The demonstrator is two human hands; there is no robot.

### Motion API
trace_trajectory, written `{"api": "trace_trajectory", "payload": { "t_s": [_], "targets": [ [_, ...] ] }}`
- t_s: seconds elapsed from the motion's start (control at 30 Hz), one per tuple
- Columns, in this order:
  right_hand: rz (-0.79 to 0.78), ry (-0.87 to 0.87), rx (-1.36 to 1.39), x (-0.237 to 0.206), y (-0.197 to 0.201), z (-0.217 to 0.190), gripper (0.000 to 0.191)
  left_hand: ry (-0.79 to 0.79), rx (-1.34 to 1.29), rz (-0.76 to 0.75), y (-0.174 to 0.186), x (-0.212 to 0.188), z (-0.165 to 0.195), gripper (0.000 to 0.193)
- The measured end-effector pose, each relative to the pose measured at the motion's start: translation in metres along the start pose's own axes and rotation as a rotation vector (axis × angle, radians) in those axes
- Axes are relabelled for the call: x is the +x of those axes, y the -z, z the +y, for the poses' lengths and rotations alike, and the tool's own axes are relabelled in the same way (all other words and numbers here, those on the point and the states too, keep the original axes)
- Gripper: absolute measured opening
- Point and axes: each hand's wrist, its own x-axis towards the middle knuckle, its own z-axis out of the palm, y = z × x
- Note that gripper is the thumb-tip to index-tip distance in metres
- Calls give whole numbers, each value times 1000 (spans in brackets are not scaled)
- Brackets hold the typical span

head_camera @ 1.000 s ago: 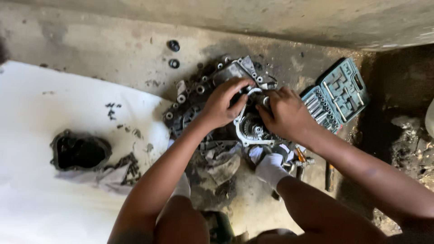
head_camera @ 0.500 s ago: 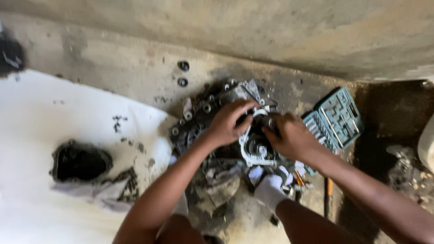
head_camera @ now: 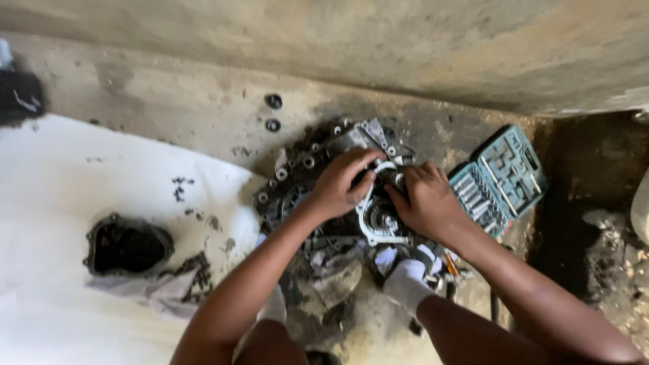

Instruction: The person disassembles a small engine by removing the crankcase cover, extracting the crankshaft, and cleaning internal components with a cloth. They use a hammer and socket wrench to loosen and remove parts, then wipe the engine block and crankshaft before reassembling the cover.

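Left hand: the left hand point(head_camera: 341, 186) lay on top of the greasy gearbox housing point(head_camera: 318, 196), its fingers curled over a pale metal plate point(head_camera: 377, 216); it was partly closed and seemed to press or grip the plate's upper edge.
Right hand: the right hand point(head_camera: 427, 201) touched the same plate from the other side, fingers bent; whether it truly gripped something could not be told.
Housing: it sat on the dirty concrete floor point(head_camera: 203, 108), just beside a white sheet point(head_camera: 67, 203), between the person's knees and the wall.
Nearby: an open teal socket set point(head_camera: 500, 179) lay near the right hand; two small dark rings point(head_camera: 273, 113) lay apart on the floor; a black oily part point(head_camera: 127, 245) rested on the sheet; a foot in a white sock point(head_camera: 405, 284) stood close under the housing.
Risk: the plate looked oily, so fingers could probably slip and be pinched between the plate and the housing.
Risk: small loose parts could roll into the dirt, because nothing held them.
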Motion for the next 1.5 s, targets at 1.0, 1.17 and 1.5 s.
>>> {"api": "trace_trajectory", "payload": {
  "t_s": [1.0,1.17,1.5],
  "targets": [
    [60,33,14,-8,-8,3,36,1364,-685,321,-11,-281,-100,43],
    [19,-20,-1,-5,-8,3,36,1286,-875,684,-19,-258,-107,63],
    [76,1,66,-6,-1,-2,34,1182,-1174,714,19,-198,-100,47]
  ]
}}
